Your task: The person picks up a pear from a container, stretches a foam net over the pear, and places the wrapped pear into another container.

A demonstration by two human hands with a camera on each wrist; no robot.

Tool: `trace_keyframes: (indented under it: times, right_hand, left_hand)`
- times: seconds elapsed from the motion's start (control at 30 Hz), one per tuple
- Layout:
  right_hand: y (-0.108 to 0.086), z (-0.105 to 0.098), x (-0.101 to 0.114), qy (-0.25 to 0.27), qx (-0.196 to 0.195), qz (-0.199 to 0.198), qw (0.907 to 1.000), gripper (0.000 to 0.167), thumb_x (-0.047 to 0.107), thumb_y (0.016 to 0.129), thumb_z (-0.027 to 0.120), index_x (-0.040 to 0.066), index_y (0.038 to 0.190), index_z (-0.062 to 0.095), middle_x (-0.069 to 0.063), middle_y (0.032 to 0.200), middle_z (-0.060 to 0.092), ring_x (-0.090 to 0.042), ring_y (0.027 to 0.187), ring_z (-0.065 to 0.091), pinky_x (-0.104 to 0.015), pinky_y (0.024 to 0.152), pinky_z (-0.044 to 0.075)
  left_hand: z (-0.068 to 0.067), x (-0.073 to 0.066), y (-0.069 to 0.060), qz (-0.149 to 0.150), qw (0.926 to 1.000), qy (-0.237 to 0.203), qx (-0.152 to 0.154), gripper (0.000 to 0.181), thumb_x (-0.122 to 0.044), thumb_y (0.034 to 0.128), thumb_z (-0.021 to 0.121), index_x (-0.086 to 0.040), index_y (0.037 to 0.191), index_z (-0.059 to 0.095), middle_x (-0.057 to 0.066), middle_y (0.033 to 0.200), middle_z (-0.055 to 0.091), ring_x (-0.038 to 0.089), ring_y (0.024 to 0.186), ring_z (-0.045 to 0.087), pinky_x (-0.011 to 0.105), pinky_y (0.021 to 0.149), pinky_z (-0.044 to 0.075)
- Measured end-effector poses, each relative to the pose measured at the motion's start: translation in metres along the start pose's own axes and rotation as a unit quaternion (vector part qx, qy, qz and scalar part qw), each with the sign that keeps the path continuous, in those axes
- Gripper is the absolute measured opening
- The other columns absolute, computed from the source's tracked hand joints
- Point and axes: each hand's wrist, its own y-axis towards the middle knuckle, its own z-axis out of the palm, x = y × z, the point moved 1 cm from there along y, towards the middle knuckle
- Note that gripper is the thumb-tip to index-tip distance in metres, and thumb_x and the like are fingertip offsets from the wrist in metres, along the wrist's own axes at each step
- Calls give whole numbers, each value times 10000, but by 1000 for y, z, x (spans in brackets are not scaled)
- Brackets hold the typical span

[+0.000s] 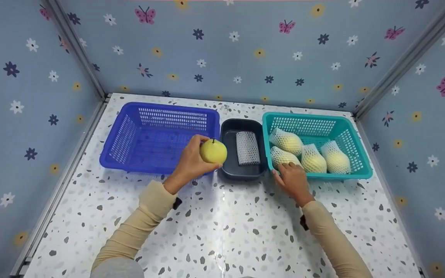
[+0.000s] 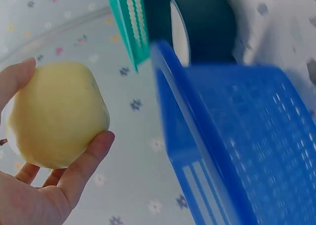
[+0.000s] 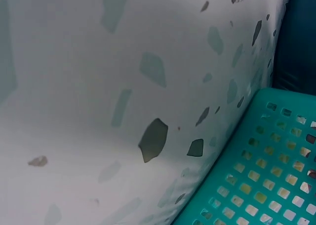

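My left hand (image 1: 192, 162) holds a bare yellow pear (image 1: 213, 151), stem up, above the right front corner of the blue basket (image 1: 160, 168). In the left wrist view the thumb and fingers curl round the sides of the pear (image 2: 61, 113). My right hand (image 1: 294, 181) lies over the front left rim of the teal basket (image 1: 338, 176), its fingers at a pear in a white foam net (image 1: 283, 155). Whether they grip it or the rim is hidden. Several netted pears lie in this basket. The right hand is outside the right wrist view.
Between the baskets stands a dark grey tray (image 1: 230, 173) with a flat white foam net (image 1: 248, 148) in it. All three containers stand on a speckled white table (image 1: 222, 231). Patterned blue panels (image 1: 222, 46) enclose the back and sides.
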Motion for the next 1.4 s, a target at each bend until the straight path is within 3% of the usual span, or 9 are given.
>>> trace_keyframes:
  times: [0.27, 0.47, 0.7, 0.97, 1.07, 1.17, 1.27, 1.4]
  right_hand:
    - [0, 1, 1, 79, -68, 111, 9999, 413, 369, 976, 429, 46, 750, 554, -116, 659, 555, -322, 627, 523, -467, 545, 413]
    - [0, 1, 2, 25, -162, 43, 9999, 450, 387, 991, 410, 48, 718, 527, -114, 630, 531, -314, 595, 503, -452, 525, 401]
    - [2, 0, 1, 4, -193, 77, 9998, 384, 339, 956, 490, 39, 722, 547, -121, 638, 550, -312, 588, 506, -454, 525, 412]
    - [0, 0, 2, 51, -129, 61, 9999, 357, 330, 944, 520, 43, 735, 563, -125, 661, 568, -312, 599, 514, -462, 529, 416]
    - [0, -2, 3, 130, 8, 174, 9998, 344, 331, 952, 505, 37, 788, 575, -133, 720, 582, -320, 667, 531, -474, 587, 422]
    - [2, -5, 6, 425, 15, 410, 9983, 294, 306, 939, 522, 25, 898, 600, -132, 840, 581, -320, 778, 524, -482, 683, 405]
    - [4, -12, 15, 1012, -235, 465, 9935, 278, 269, 906, 571, 24, 1032, 609, -125, 971, 573, -310, 890, 517, -483, 754, 384]
    - [10, -25, 40, 2107, -310, -12, 9771, 363, 288, 919, 594, 26, 1169, 580, -120, 1117, 567, -292, 1020, 523, -484, 845, 406]
  left_hand:
    - [30, -7, -25, 524, 9981, -221, 249, 736, -194, 595, 905, -16, 1152, 458, 132, 1119, 515, 263, 996, 543, 390, 801, 500]
    - [51, -5, -43, 689, 9951, -426, 562, 721, -189, 605, 899, -52, 1156, 454, 103, 1141, 499, 245, 1022, 531, 413, 845, 477]
    - [69, 3, -55, 660, 9930, -506, 843, 720, -197, 605, 899, -55, 1152, 452, 97, 1149, 491, 238, 1043, 514, 414, 874, 461]
    - [79, 10, -63, 558, 9931, -624, 826, 703, -144, 571, 902, -56, 1116, 466, 94, 1125, 498, 234, 1014, 507, 409, 859, 455]
    - [81, 10, -65, 517, 9931, -647, 826, 695, -156, 571, 900, -59, 1108, 469, 84, 1112, 504, 224, 1003, 510, 400, 854, 454]
    - [82, 9, -65, 509, 9929, -673, 833, 688, -175, 578, 898, -62, 1108, 473, 76, 1108, 511, 220, 1001, 514, 399, 856, 452]
    - [83, 9, -66, 489, 9925, -706, 867, 688, -172, 580, 897, -65, 1110, 472, 71, 1113, 512, 217, 1007, 518, 400, 862, 450]
    - [83, 9, -64, 549, 9928, -643, 843, 703, -176, 575, 902, -65, 1117, 469, 73, 1115, 514, 214, 1011, 520, 397, 867, 449]
